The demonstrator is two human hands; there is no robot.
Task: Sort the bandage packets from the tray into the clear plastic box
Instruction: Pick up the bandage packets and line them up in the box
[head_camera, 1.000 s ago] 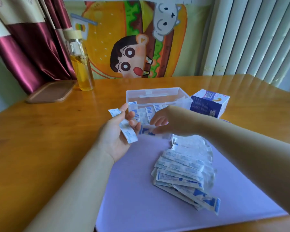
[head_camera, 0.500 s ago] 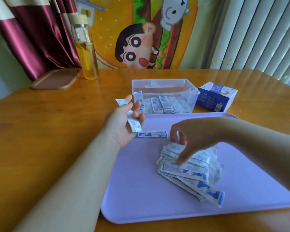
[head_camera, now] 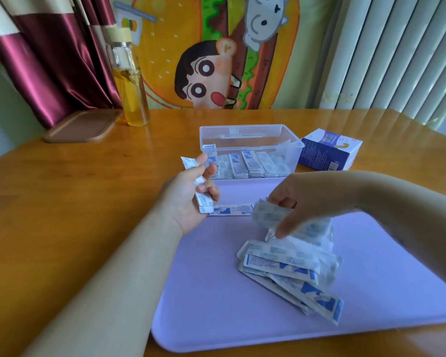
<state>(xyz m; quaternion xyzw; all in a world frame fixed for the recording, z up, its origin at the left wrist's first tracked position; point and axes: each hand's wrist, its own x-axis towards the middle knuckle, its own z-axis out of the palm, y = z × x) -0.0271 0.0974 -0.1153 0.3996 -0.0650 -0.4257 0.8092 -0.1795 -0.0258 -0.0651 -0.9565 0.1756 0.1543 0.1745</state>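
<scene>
A lilac tray (head_camera: 216, 305) lies on the wooden table, with a pile of white-and-blue bandage packets (head_camera: 291, 269) on its right half. One loose packet (head_camera: 232, 210) lies flat near the tray's far edge. My left hand (head_camera: 188, 199) holds a packet (head_camera: 198, 186) upright between thumb and fingers, left of the clear plastic box (head_camera: 250, 150). My right hand (head_camera: 299, 204) pinches another packet (head_camera: 268, 215), lifted just above the pile. Rows of packets stand inside the box.
A blue and white carton (head_camera: 330, 150) sits right of the box. A glass bottle of yellow liquid (head_camera: 130, 91) and a brown tray (head_camera: 83, 126) stand at the table's far left. Curtains and a cartoon cushion are behind.
My right hand came back from the box to the pile and has lifted a packet off it. My left hand keeps holding its packet in the same place.
</scene>
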